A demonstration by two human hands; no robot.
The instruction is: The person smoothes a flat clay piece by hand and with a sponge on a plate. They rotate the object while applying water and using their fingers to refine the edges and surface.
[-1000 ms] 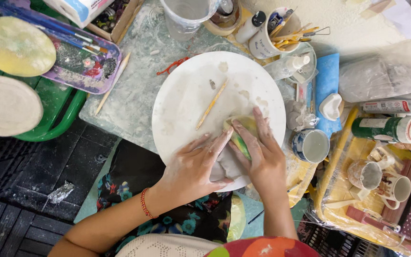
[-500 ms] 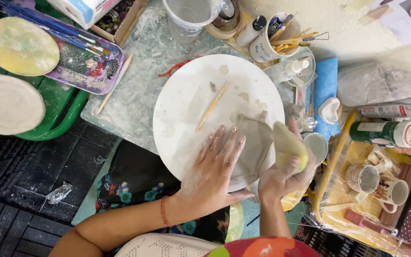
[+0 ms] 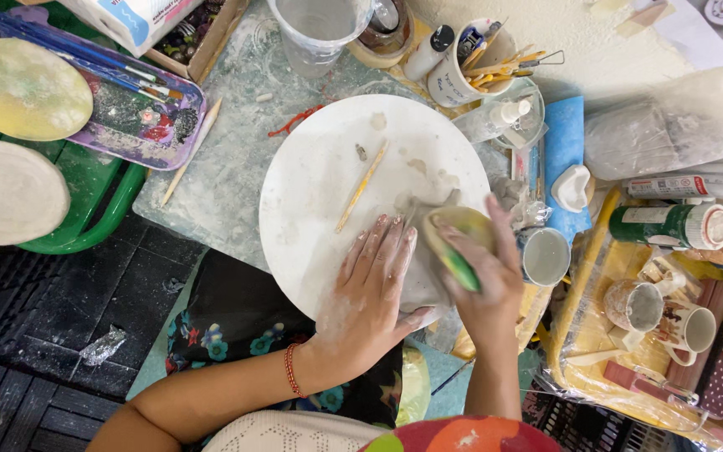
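- A flat grey slab of wet clay [image 3: 424, 251] lies on the round white board [image 3: 320, 192] at centre frame, near the board's lower right edge.
- The left hand [image 3: 370, 293] lies spread flat, fingers extended, pressing on the slab and board; it grips nothing.
- The right hand [image 3: 487, 280] is curled closed around a yellow-and-green sponge [image 3: 455, 238], which touches the slab's upper right part.
- Judging by the smeared surface, the slab looks flattened and is being wiped smooth; no shaping into a vessel shows yet.
- A thin wooden modelling stick [image 3: 361, 186] lies loose on the board, up and left of the slab, with small clay crumbs nearby.
- Right of the board, close to the right hand, stands a small grey cup [image 3: 546, 255], with a blue foam block [image 3: 564, 155] above it.
- A white pot of tools [image 3: 462, 71] stands at top centre, a purple paint tray with brushes [image 3: 135, 113] at upper left.
- Mugs on a yellow tray [image 3: 596, 351] crowd the lower right.
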